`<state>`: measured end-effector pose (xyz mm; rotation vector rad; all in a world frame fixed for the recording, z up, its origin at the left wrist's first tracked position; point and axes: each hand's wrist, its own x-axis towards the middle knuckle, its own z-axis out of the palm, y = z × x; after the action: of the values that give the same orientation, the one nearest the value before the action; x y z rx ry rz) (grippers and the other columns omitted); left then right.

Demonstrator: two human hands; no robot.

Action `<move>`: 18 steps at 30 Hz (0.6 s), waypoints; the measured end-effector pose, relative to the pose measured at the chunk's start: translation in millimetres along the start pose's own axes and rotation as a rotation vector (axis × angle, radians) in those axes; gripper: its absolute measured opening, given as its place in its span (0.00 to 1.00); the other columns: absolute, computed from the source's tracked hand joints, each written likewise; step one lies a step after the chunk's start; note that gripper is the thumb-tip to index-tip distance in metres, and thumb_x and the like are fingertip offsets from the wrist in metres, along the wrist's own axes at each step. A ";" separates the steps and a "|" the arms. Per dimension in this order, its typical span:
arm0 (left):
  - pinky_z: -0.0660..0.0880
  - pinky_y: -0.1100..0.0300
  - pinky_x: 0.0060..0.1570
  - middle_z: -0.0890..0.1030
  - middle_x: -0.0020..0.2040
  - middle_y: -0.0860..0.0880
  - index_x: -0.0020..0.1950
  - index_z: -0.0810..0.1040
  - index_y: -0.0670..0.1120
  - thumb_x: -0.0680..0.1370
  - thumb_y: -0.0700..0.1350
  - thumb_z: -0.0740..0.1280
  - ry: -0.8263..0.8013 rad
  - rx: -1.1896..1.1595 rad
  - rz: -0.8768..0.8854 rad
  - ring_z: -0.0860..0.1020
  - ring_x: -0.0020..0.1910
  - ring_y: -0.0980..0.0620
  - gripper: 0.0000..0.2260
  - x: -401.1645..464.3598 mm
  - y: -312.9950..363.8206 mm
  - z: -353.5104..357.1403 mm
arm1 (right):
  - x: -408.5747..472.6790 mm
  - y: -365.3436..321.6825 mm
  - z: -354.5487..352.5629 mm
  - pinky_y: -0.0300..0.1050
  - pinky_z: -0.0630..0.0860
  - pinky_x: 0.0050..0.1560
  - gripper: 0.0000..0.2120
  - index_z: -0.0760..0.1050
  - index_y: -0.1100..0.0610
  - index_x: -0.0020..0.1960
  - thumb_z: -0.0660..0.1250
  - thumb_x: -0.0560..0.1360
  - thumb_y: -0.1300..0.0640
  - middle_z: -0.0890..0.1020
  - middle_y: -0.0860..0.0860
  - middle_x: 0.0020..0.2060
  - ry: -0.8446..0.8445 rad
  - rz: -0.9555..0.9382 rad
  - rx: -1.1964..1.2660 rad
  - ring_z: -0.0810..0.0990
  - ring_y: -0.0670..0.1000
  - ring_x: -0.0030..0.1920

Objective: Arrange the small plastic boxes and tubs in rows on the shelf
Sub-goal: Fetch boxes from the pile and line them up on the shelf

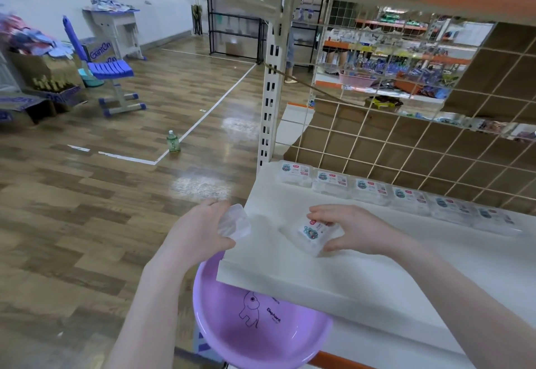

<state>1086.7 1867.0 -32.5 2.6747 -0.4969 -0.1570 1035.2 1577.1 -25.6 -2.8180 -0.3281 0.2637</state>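
Right hand [356,230] pinching a small clear plastic box with a white printed label [314,233], thumb on the near side, fingers curled over the far side. Box resting tilted on the flat white shelf board [406,267], near its left end, between front edge and back row. Not yet squared up.

Left hand [200,229] off the shelf's left edge, fingers and thumb wrapped round a second clear plastic box [235,221], label not visible, held in the air just beside the left end of the board.

Row of six same-type clear labelled boxes [374,191] already lined along the back edge, against the wire grid back panel [435,148], side by side, seemingly touching.

Round purple plastic basin with elephant print [255,331] below the shelf's front-left corner, partly under the board; visible part holds nothing.

Handling judgement:
- Light, probably thin-walled rigid plastic; likely to flex or pop a lid if squeezed hard. Gentle pinch enough.
- Smooth, glossy sides: slippery, easy to skid on the smooth board. Good for sliding into line, bad for nudging neighbours out of place.
- Best hold: across the two short sides, as now, label up. Avoid pressing on the lid centre.
- Contents not readable; weight a guess.
- Second row presumably to start just in front of the back row at the left end.
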 end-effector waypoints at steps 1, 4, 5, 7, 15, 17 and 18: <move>0.72 0.53 0.55 0.71 0.62 0.50 0.65 0.70 0.44 0.68 0.48 0.72 -0.002 0.000 -0.001 0.72 0.60 0.49 0.27 -0.4 -0.3 -0.1 | 1.0 -1.9 3.9 0.31 0.55 0.65 0.30 0.68 0.49 0.70 0.72 0.70 0.50 0.65 0.43 0.71 0.035 0.020 -0.016 0.62 0.43 0.71; 0.73 0.53 0.55 0.71 0.62 0.51 0.65 0.70 0.44 0.69 0.48 0.72 -0.005 -0.003 -0.005 0.72 0.59 0.50 0.27 -1.9 -1.8 -0.4 | 7.6 -10.1 16.8 0.37 0.59 0.64 0.29 0.68 0.49 0.69 0.69 0.71 0.43 0.70 0.44 0.68 0.178 0.106 -0.091 0.64 0.46 0.68; 0.73 0.53 0.55 0.71 0.62 0.51 0.65 0.70 0.44 0.69 0.48 0.72 -0.006 -0.002 -0.007 0.72 0.59 0.50 0.27 -2.7 -2.2 -0.6 | 11.0 -13.6 20.9 0.38 0.61 0.62 0.28 0.69 0.49 0.68 0.68 0.71 0.41 0.71 0.45 0.66 0.229 0.136 -0.112 0.65 0.47 0.67; 0.72 0.53 0.55 0.71 0.62 0.52 0.65 0.70 0.44 0.69 0.48 0.72 -0.006 -0.006 -0.007 0.72 0.59 0.50 0.27 -3.2 -2.7 -0.8 | 19.7 -20.8 27.9 0.38 0.61 0.61 0.27 0.69 0.50 0.68 0.65 0.72 0.40 0.72 0.45 0.63 0.304 0.196 -0.143 0.65 0.48 0.66; 0.72 0.55 0.56 0.70 0.65 0.52 0.67 0.69 0.46 0.69 0.49 0.72 -0.023 -0.007 0.011 0.71 0.61 0.50 0.28 -0.8 -2.2 -3.0 | 55.7 -39.5 37.5 0.43 0.63 0.63 0.19 0.68 0.56 0.66 0.58 0.76 0.52 0.72 0.52 0.62 0.358 0.327 -0.180 0.67 0.54 0.62; 0.72 0.53 0.56 0.71 0.64 0.51 0.66 0.70 0.44 0.69 0.48 0.72 -0.027 -0.010 0.011 0.72 0.60 0.50 0.27 -0.1 -1.9 -3.5 | 60.2 -40.2 37.6 0.45 0.65 0.63 0.18 0.69 0.56 0.66 0.58 0.76 0.55 0.72 0.53 0.61 0.373 0.347 -0.172 0.68 0.54 0.62; 0.72 0.52 0.56 0.71 0.63 0.50 0.65 0.70 0.43 0.68 0.48 0.71 -0.028 -0.014 0.011 0.72 0.60 0.50 0.27 0.4 -1.5 -3.9 | 62.0 -40.5 37.4 0.46 0.66 0.63 0.18 0.69 0.56 0.66 0.58 0.76 0.55 0.72 0.53 0.61 0.382 0.355 -0.174 0.68 0.54 0.62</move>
<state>1088.2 1869.6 -29.7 2.6589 -0.5169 -0.1947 1078.7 1640.2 -57.5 -2.9983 0.2464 -0.2442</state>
